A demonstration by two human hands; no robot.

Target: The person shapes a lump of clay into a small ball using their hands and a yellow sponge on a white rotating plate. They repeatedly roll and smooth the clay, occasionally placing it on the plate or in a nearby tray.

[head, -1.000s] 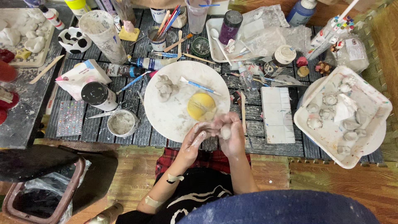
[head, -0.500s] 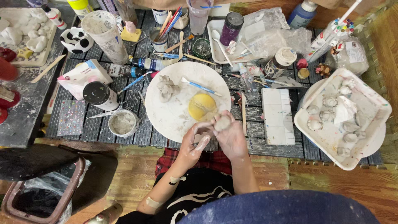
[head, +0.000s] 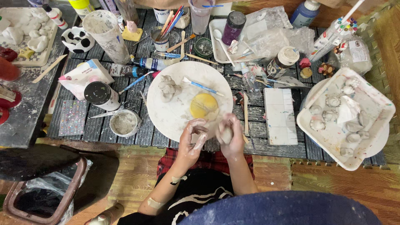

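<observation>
Clay lump, pale grey, is held in the right hand just off the near rim of the round white plate, above the slatted desk edge. Right grip is closed around the lump, fingers curled over it. Left hand is smeared with clay, fingers bent inward near the right; whether anything is pinched in it cannot be told.

Yellow ball sits on the plate just beyond both hands; a blue-handled brush and a cluster of small grey clay pieces lie further back on it. Tub of grey slip stands to the left of the plate.

Judgement: shaping is best done with light, even pressure, the lump being turned between the palms so no flat side is pressed in. Work is best kept over the plate so crumbs are caught.
</observation>
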